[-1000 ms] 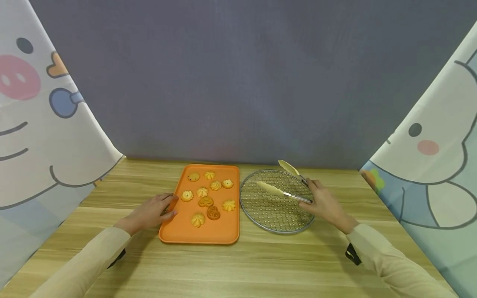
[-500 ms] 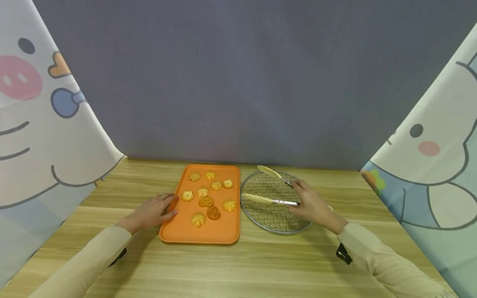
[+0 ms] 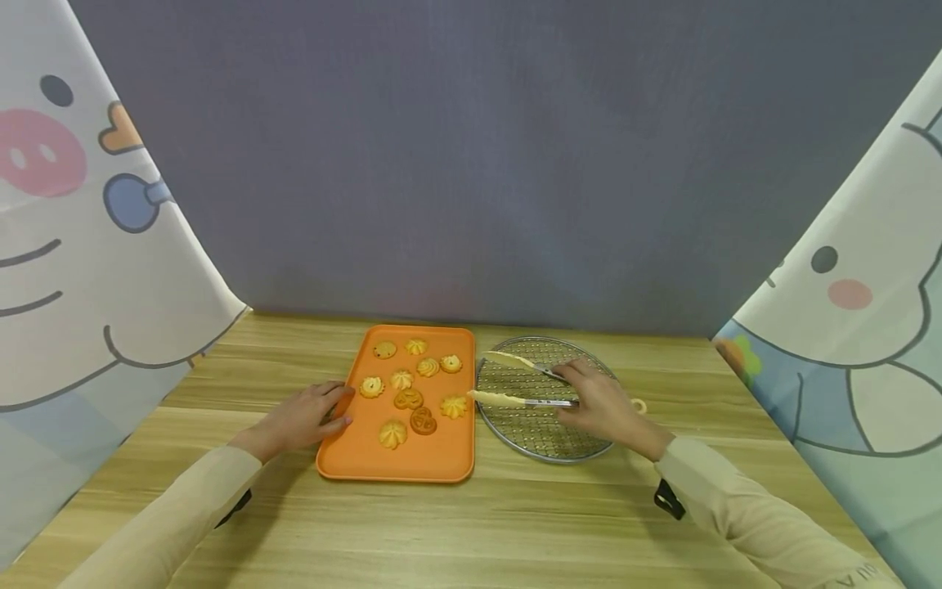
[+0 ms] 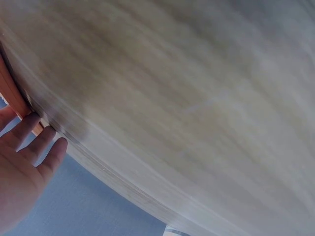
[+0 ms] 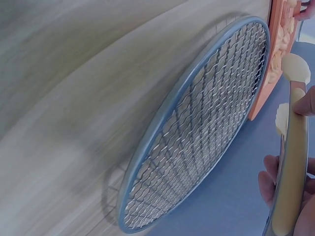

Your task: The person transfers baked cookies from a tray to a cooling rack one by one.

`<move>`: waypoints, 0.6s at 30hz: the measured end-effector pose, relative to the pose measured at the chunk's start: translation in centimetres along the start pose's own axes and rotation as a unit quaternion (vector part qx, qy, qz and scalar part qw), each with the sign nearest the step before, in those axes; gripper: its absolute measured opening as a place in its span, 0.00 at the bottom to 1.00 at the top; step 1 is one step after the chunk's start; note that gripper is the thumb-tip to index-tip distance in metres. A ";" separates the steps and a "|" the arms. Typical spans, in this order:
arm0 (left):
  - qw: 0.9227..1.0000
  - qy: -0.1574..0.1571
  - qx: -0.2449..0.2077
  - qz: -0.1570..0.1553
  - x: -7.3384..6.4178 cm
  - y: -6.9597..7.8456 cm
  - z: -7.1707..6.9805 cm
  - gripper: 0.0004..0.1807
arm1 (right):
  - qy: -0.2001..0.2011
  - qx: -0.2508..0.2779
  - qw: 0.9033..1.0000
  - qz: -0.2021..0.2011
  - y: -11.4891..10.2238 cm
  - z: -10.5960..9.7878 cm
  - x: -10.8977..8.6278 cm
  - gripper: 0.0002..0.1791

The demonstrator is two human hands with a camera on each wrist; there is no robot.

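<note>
An orange tray with several cookies on it lies on the table. My left hand rests at its left edge, fingers apart and fairly straight in the left wrist view, fingertips at the rim. In my right hand is a pair of tongs, metal with pale yellow tips, gripped by thumb and fingers along the two arms. Their arms are spread apart with nothing between the tips. They point left over a round wire rack, the lower tip right at the tray's right edge.
The rack sits just right of the tray, its rim slightly above the wood in the right wrist view. A grey panel stands behind the wooden table. Cartoon-printed cloths slope along both sides.
My right hand has moved left with the tongs, bringing their tips from over the rack to the tray's right edge. The left hand stays at the tray.
</note>
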State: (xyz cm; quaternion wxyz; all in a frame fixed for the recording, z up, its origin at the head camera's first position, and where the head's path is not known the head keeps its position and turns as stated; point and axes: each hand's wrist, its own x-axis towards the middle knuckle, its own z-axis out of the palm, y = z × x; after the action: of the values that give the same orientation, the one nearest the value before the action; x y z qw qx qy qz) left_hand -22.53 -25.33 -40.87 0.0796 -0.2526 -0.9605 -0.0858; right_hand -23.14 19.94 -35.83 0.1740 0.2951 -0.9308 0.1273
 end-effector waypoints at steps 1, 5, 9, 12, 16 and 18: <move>1.000 0.000 -0.002 -0.001 0.0 0.1 0.0 0.25 | -0.002 -0.001 1.000 -0.005 -0.1 0.0 0.1 0.34; 1.000 -0.003 -0.004 -0.002 0.0 0.1 -0.2 0.25 | -0.011 0.000 1.000 -0.024 -0.6 0.1 0.4 0.32; 1.000 -0.007 -0.004 -0.005 0.0 0.2 -0.3 0.25 | -0.023 0.000 0.999 -0.040 -1.0 0.2 0.7 0.30; 1.000 -0.010 -0.003 -0.005 0.0 0.2 -0.4 0.25 | -0.038 -0.002 0.998 -0.051 -1.3 0.2 0.9 0.30; 1.000 -0.015 -0.001 -0.008 0.0 0.3 -0.5 0.25 | -0.054 -0.009 0.996 -0.071 -1.8 0.0 1.3 0.30; 1.000 -0.016 -0.002 -0.008 0.0 0.3 -0.5 0.25 | -0.061 -0.011 0.995 -0.076 -2.0 -0.1 1.5 0.30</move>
State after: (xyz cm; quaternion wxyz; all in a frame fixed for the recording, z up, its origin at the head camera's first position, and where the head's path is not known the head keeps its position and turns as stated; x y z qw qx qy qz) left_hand -22.29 -25.17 -40.36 0.0627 -0.2462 -0.9635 -0.0843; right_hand -23.11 17.62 -34.89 0.1289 0.3707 -0.9158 0.0852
